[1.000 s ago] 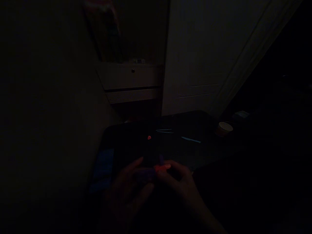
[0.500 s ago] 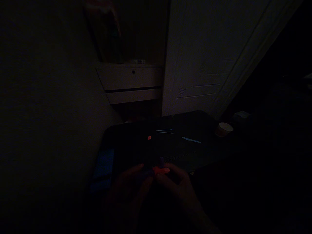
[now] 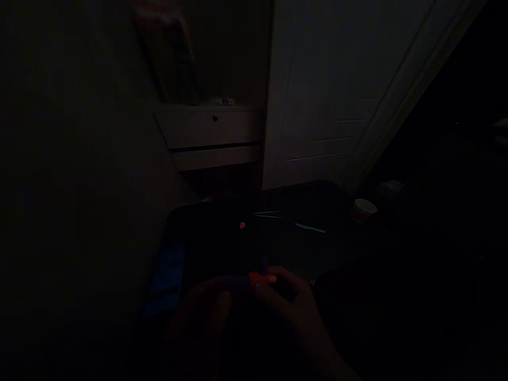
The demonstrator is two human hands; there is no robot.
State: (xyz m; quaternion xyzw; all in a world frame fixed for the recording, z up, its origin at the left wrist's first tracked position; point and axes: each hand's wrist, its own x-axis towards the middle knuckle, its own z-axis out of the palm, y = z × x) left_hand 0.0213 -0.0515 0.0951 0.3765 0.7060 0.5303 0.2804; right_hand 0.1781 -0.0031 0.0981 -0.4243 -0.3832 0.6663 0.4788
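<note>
The scene is very dark. Between the fingers and thumb of my right hand (image 3: 291,296) is the bright orange-red part (image 3: 257,278) of a small object, perhaps modelling clay. A dark purple part (image 3: 240,284) extends from it to the left, and a short purple stub (image 3: 264,263) sticks up behind it. My left hand (image 3: 208,307) is closed around the purple part's left end, its fingers mostly lost in shadow. Beyond my hands a small orange-red lump (image 3: 242,225) lies on the dark table (image 3: 222,248).
Two thin sticks (image 3: 268,215) and a blue plastic knife (image 3: 310,228) lie farther back. A paper tub (image 3: 364,209) stands at the right, with a pale box (image 3: 391,186) behind it. At the left is a blue flat rectangle (image 3: 164,280). A drawer unit (image 3: 210,129) and white panel (image 3: 313,106) stand behind.
My left thumb and fingers have shifted left along the purple part, uncovering more of it. My right hand keeps its pinch on the orange-red part. The lump and tools stay put.
</note>
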